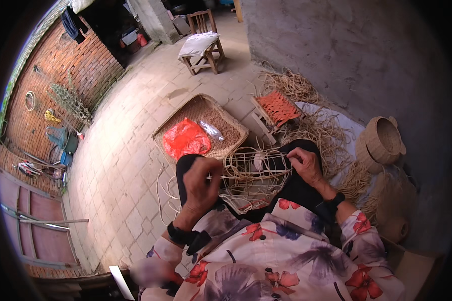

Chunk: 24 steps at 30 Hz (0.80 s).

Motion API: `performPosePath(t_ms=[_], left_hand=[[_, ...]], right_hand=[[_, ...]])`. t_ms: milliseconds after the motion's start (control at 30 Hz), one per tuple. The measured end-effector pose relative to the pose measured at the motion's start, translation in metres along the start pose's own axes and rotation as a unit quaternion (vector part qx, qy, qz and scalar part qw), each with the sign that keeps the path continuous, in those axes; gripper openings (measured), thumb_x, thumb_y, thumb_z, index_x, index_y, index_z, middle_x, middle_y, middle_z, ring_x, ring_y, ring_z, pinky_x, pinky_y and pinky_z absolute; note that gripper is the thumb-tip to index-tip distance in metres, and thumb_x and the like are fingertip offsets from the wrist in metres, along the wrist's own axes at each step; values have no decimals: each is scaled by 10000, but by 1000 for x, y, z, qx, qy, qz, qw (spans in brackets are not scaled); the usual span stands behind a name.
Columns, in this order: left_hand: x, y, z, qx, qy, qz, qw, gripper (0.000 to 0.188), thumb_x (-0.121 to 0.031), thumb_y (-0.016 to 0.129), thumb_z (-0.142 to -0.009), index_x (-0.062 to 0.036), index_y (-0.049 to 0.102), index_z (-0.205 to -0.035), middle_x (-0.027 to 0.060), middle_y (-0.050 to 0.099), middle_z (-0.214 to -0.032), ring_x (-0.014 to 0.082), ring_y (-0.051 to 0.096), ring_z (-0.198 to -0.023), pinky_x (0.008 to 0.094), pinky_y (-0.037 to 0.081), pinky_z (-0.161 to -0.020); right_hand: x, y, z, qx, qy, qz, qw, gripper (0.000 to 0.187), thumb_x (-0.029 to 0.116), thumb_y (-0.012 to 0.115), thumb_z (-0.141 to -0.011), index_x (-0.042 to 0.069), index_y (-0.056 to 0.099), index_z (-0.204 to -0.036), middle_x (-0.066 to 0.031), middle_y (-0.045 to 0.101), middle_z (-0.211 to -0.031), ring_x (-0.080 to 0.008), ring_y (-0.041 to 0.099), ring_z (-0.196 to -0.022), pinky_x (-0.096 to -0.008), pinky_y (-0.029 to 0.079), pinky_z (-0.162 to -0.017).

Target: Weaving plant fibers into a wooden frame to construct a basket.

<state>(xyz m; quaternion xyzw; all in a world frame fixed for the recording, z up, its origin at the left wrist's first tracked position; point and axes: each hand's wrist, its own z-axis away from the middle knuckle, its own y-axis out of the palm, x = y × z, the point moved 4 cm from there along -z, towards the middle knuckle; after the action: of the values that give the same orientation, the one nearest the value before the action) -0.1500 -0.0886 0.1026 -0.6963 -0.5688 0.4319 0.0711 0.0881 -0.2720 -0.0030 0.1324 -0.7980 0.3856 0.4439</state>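
A wire frame [258, 173] with pale straw-coloured cord [238, 188] wound about its bars rests between my knees. My left hand [202, 184] is raised at the frame's left side, its fingers curled closed; what they hold, if anything, is hidden. At the frame's upper right corner, my right hand [309, 168] has thumb and fingers pinched together, and I cannot make out what is between them. Loose loops of cord hang beside my left knee. Both wrists wear black bands.
Ahead stands a woven tray [231, 123] holding a red plastic bag [186, 138] and a clear packet [212, 130]. Right of it are a small orange-woven stool [278, 108], heaps of cord [319, 133] and round woven baskets [386, 140] by the wall. A wooden chair [201, 45] stands farther off.
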Motion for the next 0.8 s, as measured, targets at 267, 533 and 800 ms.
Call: performPosePath(t_ms=[267, 533, 800], left_hand=[[-16, 50, 27, 135, 37, -76, 987, 336, -78, 696, -742, -48, 571, -1052, 120, 635, -988, 284, 597, -936, 421, 407, -934], [2, 61, 3, 436, -59, -135, 888, 159, -187, 647, -737, -66, 622, -837, 158, 630, -700, 340, 635, -694, 438, 490, -686], [14, 40, -69, 96, -7, -51, 994, 155, -134, 607, -824, -41, 670, -932, 168, 650, -750, 336, 634, -681, 439, 496, -657]], right_hand=[[3, 1, -1, 7, -1, 21, 1000, 73, 74, 595, -790, 34, 623, -844, -113, 653, -771, -262, 667, -723, -331, 505, -630], [6, 2, 0, 13, -3, 38, 999, 74, 66, 588, -790, 37, 623, -848, -112, 648, -781, -259, 664, -720, -328, 504, -629], [7, 2, 0, 7, -5, 18, 1000, 82, 58, 593, -784, 29, 621, -856, -114, 646, -786, -262, 664, -721, -327, 502, -629]])
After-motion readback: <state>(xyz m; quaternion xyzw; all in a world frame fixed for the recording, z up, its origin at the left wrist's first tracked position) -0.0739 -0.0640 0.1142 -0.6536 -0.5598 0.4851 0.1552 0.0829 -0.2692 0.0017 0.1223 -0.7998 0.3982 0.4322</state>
